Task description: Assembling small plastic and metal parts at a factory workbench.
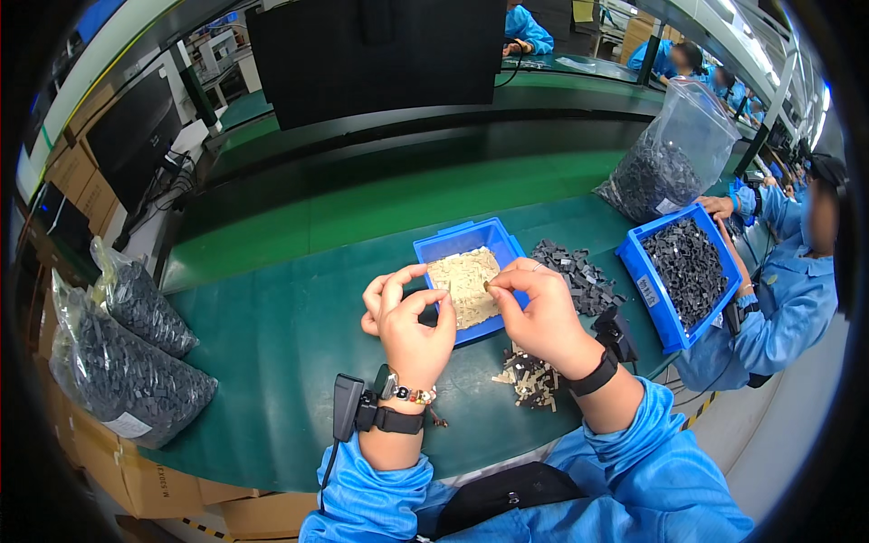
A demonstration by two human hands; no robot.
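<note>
A blue bin (500,233) holding many small flat cream-coloured pieces (463,271) stands on the green table in front of me. At its left edge is my left hand (409,319), fingers bent, with a gap between thumb and forefinger and nothing visible in it. Over the bin's right side, my right hand (541,312) pinches a small dark piece (487,285), too small to name, between thumb and forefinger. Just right of the bin lies a heap of dark grey rectangular pieces (579,276). Nearer me, by my right wrist, is a mixed pile of cream and dark bits (532,378).
A second blue bin (665,317), full of dark pieces, stands at the table's right edge, a co-worker's hands (721,208) on it. Behind it sits a clear bag of dark pieces (665,172). Two more bags (136,376) stand at left. A black panel (371,63) hangs ahead.
</note>
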